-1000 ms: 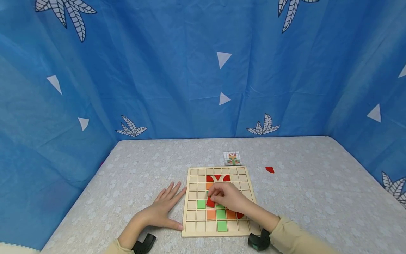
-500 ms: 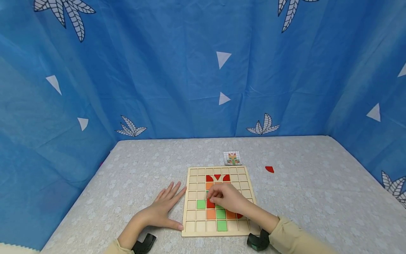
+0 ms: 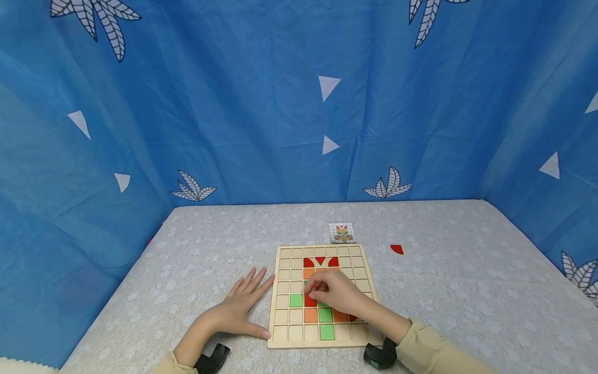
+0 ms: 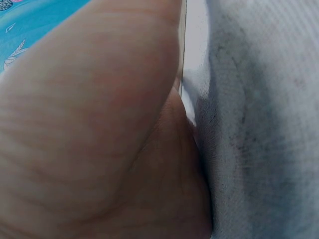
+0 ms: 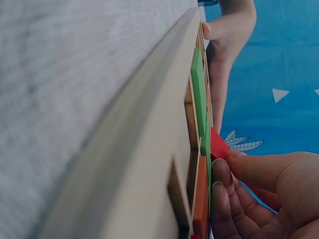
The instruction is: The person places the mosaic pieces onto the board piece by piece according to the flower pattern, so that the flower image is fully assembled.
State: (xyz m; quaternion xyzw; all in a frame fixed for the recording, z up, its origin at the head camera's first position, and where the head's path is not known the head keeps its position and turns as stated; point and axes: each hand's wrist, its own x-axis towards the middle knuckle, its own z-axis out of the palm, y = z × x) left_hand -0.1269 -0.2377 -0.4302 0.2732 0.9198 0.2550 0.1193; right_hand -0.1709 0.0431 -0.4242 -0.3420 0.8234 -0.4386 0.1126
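A wooden grid board (image 3: 281, 333) lies on the table, with green, orange and red tiles in several of its squares. My right hand (image 3: 340, 291) is over the middle of it, pinching a red tile (image 3: 310, 301) between thumb and fingers. In the right wrist view this red tile (image 5: 218, 145) stands tilted at the board's surface, beside a green tile (image 5: 198, 89). My left hand (image 3: 235, 313) lies spread on the tablecloth left of the board, its thumb touching the board's lower left edge. The left wrist view is mostly filled by the left hand (image 4: 89, 114).
Behind the board lies a small card (image 3: 333, 229) printed with a coloured grid pattern. A loose red quarter-round piece (image 3: 397, 250) rests on the table (image 3: 448, 270) to the right. A blue curtain (image 3: 261, 104) encloses the far side and both sides.
The red tile has turned from a slanted position to line up more squarely with its grid square. My right hand has shifted slightly left; the left hand has stayed put.
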